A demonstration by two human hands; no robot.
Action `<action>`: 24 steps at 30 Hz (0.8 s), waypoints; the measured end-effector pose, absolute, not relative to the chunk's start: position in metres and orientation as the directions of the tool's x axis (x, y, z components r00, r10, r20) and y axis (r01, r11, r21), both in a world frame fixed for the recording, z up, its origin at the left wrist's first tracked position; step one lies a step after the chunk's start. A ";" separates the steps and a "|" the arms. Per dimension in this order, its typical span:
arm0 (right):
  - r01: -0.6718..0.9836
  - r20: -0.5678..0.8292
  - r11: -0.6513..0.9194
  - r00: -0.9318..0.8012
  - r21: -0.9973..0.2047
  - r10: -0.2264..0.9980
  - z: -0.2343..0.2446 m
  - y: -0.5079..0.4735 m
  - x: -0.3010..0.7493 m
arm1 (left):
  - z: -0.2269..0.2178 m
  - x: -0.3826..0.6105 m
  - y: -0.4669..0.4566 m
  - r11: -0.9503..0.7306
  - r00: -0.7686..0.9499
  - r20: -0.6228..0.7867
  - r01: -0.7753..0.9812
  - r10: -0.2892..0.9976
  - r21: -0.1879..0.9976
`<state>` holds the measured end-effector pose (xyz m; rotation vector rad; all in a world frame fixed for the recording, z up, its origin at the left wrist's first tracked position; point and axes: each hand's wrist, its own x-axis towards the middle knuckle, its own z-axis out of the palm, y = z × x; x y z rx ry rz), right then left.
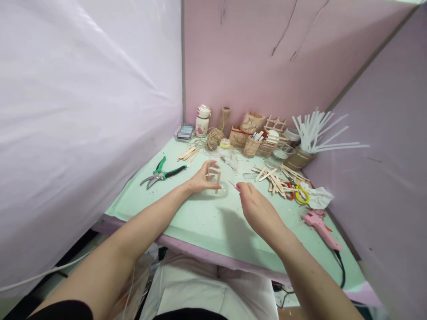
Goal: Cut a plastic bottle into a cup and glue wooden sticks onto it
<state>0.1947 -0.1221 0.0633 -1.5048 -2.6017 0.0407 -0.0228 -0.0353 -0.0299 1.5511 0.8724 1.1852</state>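
My left hand (202, 178) curls around a clear, see-through container (224, 190), whose exact shape is hard to make out. A short wooden craft stick (218, 181) stands upright against its side, by my thumb and fingers. In my right hand (254, 202) is a small pink-handled tool (237, 187) with a thin metal tip. The tip points toward the container, with a small gap between them. Most of the tool's handle is hidden inside my closed fingers.
Green-handled pruning shears (162, 174) lie left. Loose craft sticks (273, 180), yellow-and-red scissors (300, 194) and a pink glue gun (322, 229) are right. Behind stand a bottle (202, 121), a twine ball (215, 138), stick-built holders (240, 134) and white strips (315, 129) in a can.
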 end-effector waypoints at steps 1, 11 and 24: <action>0.860 0.099 0.503 -0.495 -0.082 0.863 0.061 -0.122 0.194 | -0.033 -0.022 -0.036 -0.300 0.285 0.286 0.006 0.915 0.954; 0.870 0.132 0.477 -0.491 0.123 0.861 0.044 -0.120 0.192 | -0.040 -0.022 -0.036 -0.359 0.329 0.311 0.095 0.892 0.929; 0.875 0.298 0.467 -0.483 0.128 0.823 0.022 -0.108 0.190 | -0.036 -0.020 -0.039 -0.356 0.317 0.308 0.105 0.897 0.929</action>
